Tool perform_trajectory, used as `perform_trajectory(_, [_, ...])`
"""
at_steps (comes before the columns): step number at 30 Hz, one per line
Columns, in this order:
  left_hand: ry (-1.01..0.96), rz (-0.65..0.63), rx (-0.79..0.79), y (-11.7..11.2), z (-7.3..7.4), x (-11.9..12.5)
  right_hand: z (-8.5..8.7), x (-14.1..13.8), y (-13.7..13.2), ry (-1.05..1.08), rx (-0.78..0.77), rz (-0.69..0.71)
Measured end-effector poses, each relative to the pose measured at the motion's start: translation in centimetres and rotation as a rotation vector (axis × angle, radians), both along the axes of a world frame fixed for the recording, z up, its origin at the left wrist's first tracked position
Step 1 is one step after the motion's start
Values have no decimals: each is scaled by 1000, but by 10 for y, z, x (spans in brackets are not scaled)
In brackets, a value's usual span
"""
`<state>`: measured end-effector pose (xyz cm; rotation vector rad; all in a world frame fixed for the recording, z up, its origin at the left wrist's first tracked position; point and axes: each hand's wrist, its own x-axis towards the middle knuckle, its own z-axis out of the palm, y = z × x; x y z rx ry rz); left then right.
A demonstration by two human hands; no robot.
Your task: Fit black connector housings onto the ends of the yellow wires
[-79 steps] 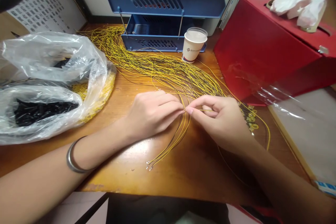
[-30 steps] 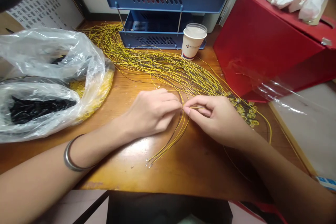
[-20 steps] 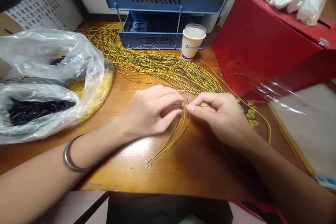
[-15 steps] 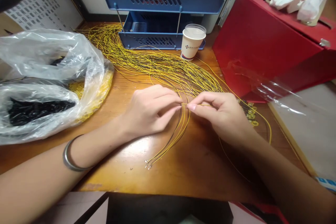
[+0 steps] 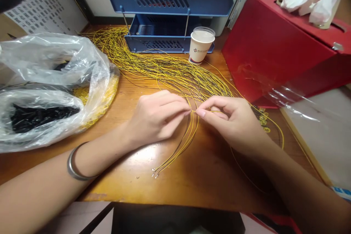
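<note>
My left hand (image 5: 164, 115) rests over the desk, thumb and forefinger pinched on a yellow wire. Close beside it, my right hand (image 5: 230, 117) pinches the same thin wire, a short stretch of which shows between the fingertips. Several yellow and dark wires (image 5: 182, 146) hang down from the pinch and curve toward the desk's front, ending in small metal terminals (image 5: 155, 173). Behind both hands lies a large bundle of yellow and black wires (image 5: 170, 67). What exactly the fingertips cover is hidden.
At left, clear plastic bags (image 5: 98, 58) hold black and yellow small parts. A paper cup (image 5: 201, 45) stands before the blue tray rack (image 5: 170, 0). On the right are a red box (image 5: 274, 44), small yellow-and-black pieces (image 5: 263, 120) and a pale board (image 5: 315, 128). The wooden desk (image 5: 131, 186) ends near me.
Both hands keep their pinches on the wire, nearly still. The whole view has shifted slightly, with things sitting a little lower in the picture.
</note>
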<state>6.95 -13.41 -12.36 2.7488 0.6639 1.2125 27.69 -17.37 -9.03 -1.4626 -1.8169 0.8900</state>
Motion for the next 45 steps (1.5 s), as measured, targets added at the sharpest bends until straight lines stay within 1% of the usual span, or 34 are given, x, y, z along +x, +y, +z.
perform_trajectory(5, [4, 11, -65, 0, 1, 2, 0, -1, 0, 2, -15, 18])
perform_trajectory(10, [-29, -24, -255, 1, 2, 5, -2, 0, -1, -43, 31, 13])
perform_trajectory(13, [-61, -31, -409, 0, 2, 7, -4, 1, -1, -112, 111, 24])
perform_trajectory(17, [-75, -55, -633, 0, 3, 8, -7, 1, -2, -216, 322, 90])
perform_trajectory(19, [-111, -78, -715, 0, 4, 9, -9, 2, -1, -258, 404, 129])
perform_trajectory(22, [-169, -116, -834, 1, 6, 9, -10, 5, 0, -276, 463, 193])
perform_trajectory(25, [-177, -158, -938, 2, 8, 8, -11, 7, 0, -247, 482, 246])
perform_trajectory(27, [-166, -169, -947, 3, 8, 7, -11, 7, 1, -231, 451, 255])
perform_trajectory(31, [-125, -157, -885, 2, 8, 7, -10, 5, 1, -202, 291, 224])
perform_trajectory(33, [-106, -140, -870, 2, 6, 8, -10, 4, 2, -185, 239, 203])
perform_trajectory(37, [-82, -90, -921, 2, 5, 9, -10, 4, 1, -189, 253, 156])
perform_trajectory(40, [-79, -84, -959, 2, 6, 10, -10, 3, 1, -205, 271, 135])
perform_trajectory(45, [-77, -84, -994, 2, 8, 9, -11, 2, 1, -201, 255, 109])
